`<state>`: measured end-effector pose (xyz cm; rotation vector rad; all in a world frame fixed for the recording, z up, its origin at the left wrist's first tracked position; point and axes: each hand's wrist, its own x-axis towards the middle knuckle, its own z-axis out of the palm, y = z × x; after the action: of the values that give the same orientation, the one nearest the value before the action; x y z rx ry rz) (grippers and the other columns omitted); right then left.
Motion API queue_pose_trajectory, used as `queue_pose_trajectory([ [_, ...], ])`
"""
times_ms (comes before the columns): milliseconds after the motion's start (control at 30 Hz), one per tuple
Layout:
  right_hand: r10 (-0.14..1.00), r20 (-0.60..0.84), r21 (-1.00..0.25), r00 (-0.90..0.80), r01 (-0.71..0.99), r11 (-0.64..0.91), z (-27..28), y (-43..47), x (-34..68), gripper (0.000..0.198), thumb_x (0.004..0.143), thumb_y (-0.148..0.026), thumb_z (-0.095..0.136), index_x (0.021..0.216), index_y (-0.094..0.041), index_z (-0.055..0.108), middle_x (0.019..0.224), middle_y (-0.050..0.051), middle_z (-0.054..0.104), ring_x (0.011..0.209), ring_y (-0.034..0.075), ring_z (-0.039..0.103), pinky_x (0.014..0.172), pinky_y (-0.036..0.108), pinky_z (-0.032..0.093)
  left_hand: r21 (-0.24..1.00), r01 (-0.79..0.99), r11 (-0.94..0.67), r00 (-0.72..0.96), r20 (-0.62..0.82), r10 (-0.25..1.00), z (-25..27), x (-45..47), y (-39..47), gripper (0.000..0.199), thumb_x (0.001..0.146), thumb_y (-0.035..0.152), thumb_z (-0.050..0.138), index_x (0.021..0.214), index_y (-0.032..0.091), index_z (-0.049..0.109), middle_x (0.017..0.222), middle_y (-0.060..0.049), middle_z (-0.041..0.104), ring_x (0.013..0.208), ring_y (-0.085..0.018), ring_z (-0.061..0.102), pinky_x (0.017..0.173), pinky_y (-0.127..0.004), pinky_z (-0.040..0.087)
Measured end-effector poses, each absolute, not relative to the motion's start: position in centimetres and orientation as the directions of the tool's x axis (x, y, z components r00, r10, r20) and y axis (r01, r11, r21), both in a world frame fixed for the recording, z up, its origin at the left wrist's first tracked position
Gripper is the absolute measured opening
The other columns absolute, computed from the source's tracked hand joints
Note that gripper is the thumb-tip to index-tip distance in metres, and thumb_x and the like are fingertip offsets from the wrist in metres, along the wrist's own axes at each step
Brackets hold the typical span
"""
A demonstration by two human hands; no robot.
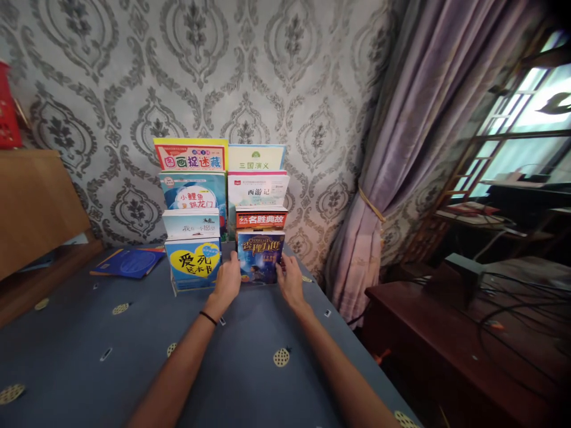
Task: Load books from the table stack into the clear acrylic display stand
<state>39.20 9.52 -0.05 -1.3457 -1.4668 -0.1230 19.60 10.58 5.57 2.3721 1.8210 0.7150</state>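
A dark blue book (259,258) stands upright at the front of the right-hand row of a tiered rack of books. My left hand (228,277) is closed at its left edge, and my right hand (292,280) grips its right edge. Behind it rise a red-banded book (261,220), a pale book (257,190) and a light green one (256,157). Left of my left hand, a blue book with a yellow heart (194,264) fronts the other row, with a white book (191,224), a teal book (193,191) and a yellow-edged book (191,157) behind.
A blue booklet (129,261) lies flat on the blue cloth-covered table (134,368), left of the rack. Patterned wallpaper (312,89) backs the table. To the right hang purple curtains (401,119), beside a dark red cabinet (414,339) with tangled cables. A wooden box (35,208) stands far left.
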Motion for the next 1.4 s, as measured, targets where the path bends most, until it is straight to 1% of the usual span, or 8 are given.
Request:
queue_pose_trajectory([
  [300,0.653,0.718,-0.564,0.242,0.752,0.342,-0.3,9.5,39.1,0.032,0.093,-0.025,0.043,0.120,-0.019,0.059,0.092,0.008,0.055,0.082,0.025,0.056,0.079,0.043,0.051,0.347,0.887,-0.306,0.201,0.307,0.930,5.6,19.5,10.4,0.024,0.102,0.016,0.037,0.124,0.012,0.047,0.098,-0.017,0.073,0.092,-0.025,0.073,0.072,-0.029,0.048],
  [433,0.631,0.717,-0.612,0.297,0.701,0.365,-0.4,9.5,38.8,0.029,0.091,-0.027,0.047,0.118,-0.019,0.053,0.094,0.008,0.058,0.083,0.024,0.056,0.080,0.042,0.050,0.349,0.886,-0.306,0.204,0.298,0.932,5.7,19.5,10.3,0.024,0.102,0.015,0.038,0.124,0.013,0.048,0.099,-0.016,0.073,0.093,-0.025,0.073,0.073,-0.029,0.048],
  [533,0.621,0.704,-0.643,0.345,0.681,0.350,-0.5,9.6,38.6,0.020,0.089,-0.028,0.050,0.107,-0.020,0.052,0.092,0.007,0.058,0.080,0.023,0.056,0.078,0.041,0.050,0.351,0.887,-0.300,0.203,0.287,0.936,5.8,19.5,10.3,0.024,0.101,0.014,0.039,0.124,0.013,0.048,0.100,-0.017,0.073,0.092,-0.025,0.072,0.073,-0.029,0.048],
  [633,0.617,0.717,-0.611,0.326,0.719,0.330,-0.5,9.7,38.7,0.009,0.088,-0.028,0.049,0.092,-0.021,0.053,0.087,0.005,0.056,0.078,0.022,0.055,0.076,0.039,0.049,0.352,0.887,-0.297,0.205,0.276,0.939,5.8,19.5,10.3,0.024,0.101,0.015,0.041,0.124,0.013,0.047,0.101,-0.017,0.073,0.093,-0.025,0.072,0.074,-0.030,0.049],
  [700,0.617,0.728,-0.584,0.299,0.742,0.330,-0.5,9.8,38.8,0.011,0.089,-0.027,0.047,0.088,-0.021,0.056,0.086,0.005,0.055,0.077,0.022,0.055,0.075,0.038,0.048,0.352,0.888,-0.297,0.207,0.270,0.940,5.8,19.5,10.3,0.025,0.101,0.015,0.040,0.125,0.013,0.047,0.101,-0.016,0.073,0.093,-0.025,0.072,0.074,-0.029,0.049],
  [967,0.631,0.733,-0.563,0.253,0.746,0.356,-0.8,9.8,38.6,0.023,0.088,-0.023,0.046,0.096,-0.019,0.068,0.088,0.007,0.058,0.079,0.023,0.058,0.074,0.037,0.050,0.349,0.890,-0.293,0.208,0.262,0.942,5.9,19.5,10.2,0.024,0.101,0.015,0.040,0.124,0.012,0.047,0.102,-0.016,0.073,0.094,-0.025,0.072,0.074,-0.029,0.048],
  [1267,0.644,0.740,-0.528,0.193,0.759,0.380,-0.8,9.6,38.4,0.021,0.088,-0.022,0.047,0.093,-0.020,0.067,0.090,0.008,0.062,0.084,0.023,0.059,0.078,0.037,0.050,0.370,0.885,-0.284,0.198,0.253,0.947,5.9,19.5,10.3,0.023,0.100,0.013,0.043,0.122,0.014,0.047,0.107,-0.016,0.072,0.099,-0.024,0.071,0.076,-0.029,0.049],
  [1400,0.620,0.718,-0.625,0.317,0.686,0.374,-1.1,9.9,38.3,0.030,0.087,-0.028,0.050,0.114,-0.017,0.059,0.091,0.008,0.064,0.078,0.023,0.060,0.074,0.039,0.052,0.369,0.885,-0.284,0.198,0.255,0.947,5.7,19.5,10.5,0.023,0.099,0.012,0.042,0.122,0.014,0.047,0.103,-0.015,0.072,0.096,-0.024,0.072,0.076,-0.029,0.050],
])
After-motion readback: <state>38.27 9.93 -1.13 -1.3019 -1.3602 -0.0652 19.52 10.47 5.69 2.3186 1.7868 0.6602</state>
